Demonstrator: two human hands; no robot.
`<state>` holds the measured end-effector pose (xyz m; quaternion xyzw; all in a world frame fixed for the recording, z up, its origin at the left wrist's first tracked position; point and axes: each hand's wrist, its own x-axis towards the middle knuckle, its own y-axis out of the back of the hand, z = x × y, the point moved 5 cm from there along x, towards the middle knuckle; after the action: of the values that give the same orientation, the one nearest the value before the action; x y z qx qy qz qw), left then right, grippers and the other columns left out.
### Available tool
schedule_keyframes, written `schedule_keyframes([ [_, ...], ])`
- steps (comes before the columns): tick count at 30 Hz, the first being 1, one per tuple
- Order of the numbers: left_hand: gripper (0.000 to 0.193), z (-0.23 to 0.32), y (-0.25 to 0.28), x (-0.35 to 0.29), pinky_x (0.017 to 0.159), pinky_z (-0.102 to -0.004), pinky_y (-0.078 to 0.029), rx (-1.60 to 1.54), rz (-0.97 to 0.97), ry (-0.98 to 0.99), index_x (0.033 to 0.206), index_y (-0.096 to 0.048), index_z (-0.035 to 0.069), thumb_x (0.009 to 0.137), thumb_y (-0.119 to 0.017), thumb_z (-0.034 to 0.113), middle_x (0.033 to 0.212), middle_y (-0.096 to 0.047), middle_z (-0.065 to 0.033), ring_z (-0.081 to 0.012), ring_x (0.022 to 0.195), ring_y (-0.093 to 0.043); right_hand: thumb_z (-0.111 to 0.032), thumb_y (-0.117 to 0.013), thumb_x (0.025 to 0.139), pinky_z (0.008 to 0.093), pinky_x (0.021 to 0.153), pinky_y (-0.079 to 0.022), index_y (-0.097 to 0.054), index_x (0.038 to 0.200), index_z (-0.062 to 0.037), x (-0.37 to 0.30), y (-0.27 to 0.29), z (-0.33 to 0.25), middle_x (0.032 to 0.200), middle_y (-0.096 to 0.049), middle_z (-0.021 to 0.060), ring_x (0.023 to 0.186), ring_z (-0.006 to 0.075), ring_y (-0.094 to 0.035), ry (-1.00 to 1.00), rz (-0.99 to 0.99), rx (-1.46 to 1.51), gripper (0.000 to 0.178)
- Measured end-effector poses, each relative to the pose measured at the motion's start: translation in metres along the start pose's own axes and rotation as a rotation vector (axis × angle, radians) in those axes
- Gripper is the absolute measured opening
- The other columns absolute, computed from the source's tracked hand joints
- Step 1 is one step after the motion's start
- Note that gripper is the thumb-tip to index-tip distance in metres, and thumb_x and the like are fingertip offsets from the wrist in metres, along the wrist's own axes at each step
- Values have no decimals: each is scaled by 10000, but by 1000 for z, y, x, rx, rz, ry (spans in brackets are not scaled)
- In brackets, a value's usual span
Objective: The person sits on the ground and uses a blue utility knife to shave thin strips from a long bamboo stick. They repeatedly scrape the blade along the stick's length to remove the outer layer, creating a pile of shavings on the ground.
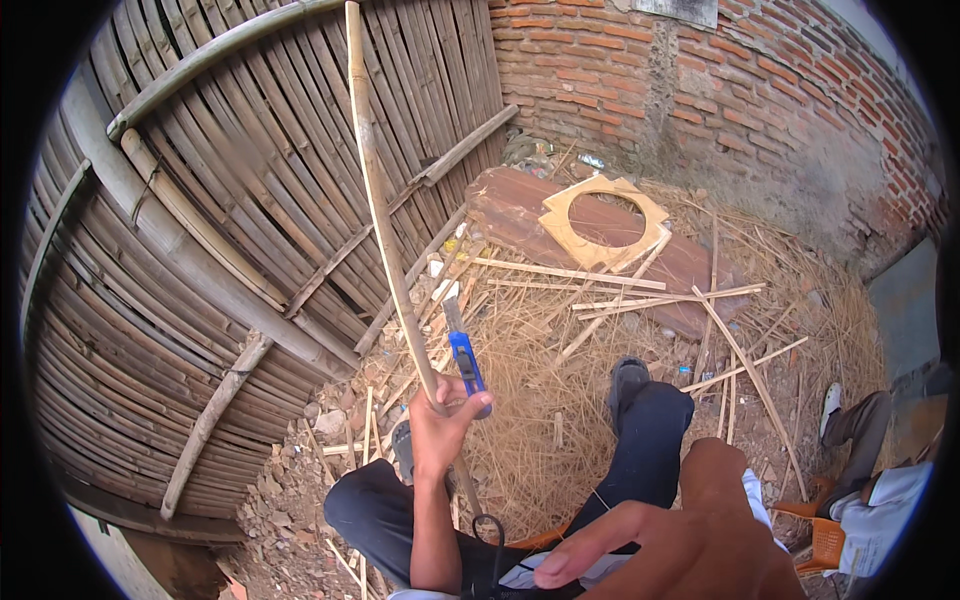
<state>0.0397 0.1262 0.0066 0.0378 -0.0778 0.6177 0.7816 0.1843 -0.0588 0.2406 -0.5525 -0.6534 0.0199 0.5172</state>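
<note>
My left hand [438, 430] is closed around a long bamboo pole [372, 190], which rises nearly upright past the bamboo fence. The same hand holds a blue utility knife [466, 362] against its thumb, blade pointing up and away from me. Low in the view, close to the camera, is my right hand [670, 545]. One of its digits stretches out to the left with nothing seen in it; the other fingers are mostly hidden. A black cord loop [488, 525] hangs beside the lower end of the pole.
A bamboo fence [250, 170] stands at left, a brick wall [800, 120] behind. Ahead, a brown board [510, 205] bears a yellowish panel with a round hole [555, 225]. Bamboo strips [750, 370] litter the straw. Another person's leg [858, 430] and an orange plastic chair [828, 540] are at right.
</note>
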Motion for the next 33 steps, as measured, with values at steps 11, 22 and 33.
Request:
schedule_keyframes([
  [11, 571, -2, 7, -3, 770, -283, -601, 21, 18, 34, 919, -391, 124, 811, -924, -50, 952, -662, -66, -133, 879, -719, -507, -591, 1086, 584, 1251, -310, -581, 1558, -178, -46, -17, 33, 1557, -488, 318, 1403, 417, -493, 135, 708, 170, 576],
  [22, 561, -2, 10, -8, 777, -282, -606, -55, 19, 66, 925, -392, 119, 822, -917, -51, 951, -672, -73, -144, 900, -735, -534, -653, 1045, 603, 1139, -359, -854, 1223, -230, -15, 22, 7, 1634, -377, 411, 1425, 522, -465, 293, -618, 0, 406],
  [33, 565, -4, 10, -9, 785, -287, -606, -10, 4, 85, 905, -387, 124, 819, -911, -66, 951, -670, -72, -139, 895, -730, -211, -772, 974, 381, 965, -547, -888, 1000, -205, -11, 6, -12, 1178, -761, 169, 1108, 311, -696, -117, -156, -194, 119],
])
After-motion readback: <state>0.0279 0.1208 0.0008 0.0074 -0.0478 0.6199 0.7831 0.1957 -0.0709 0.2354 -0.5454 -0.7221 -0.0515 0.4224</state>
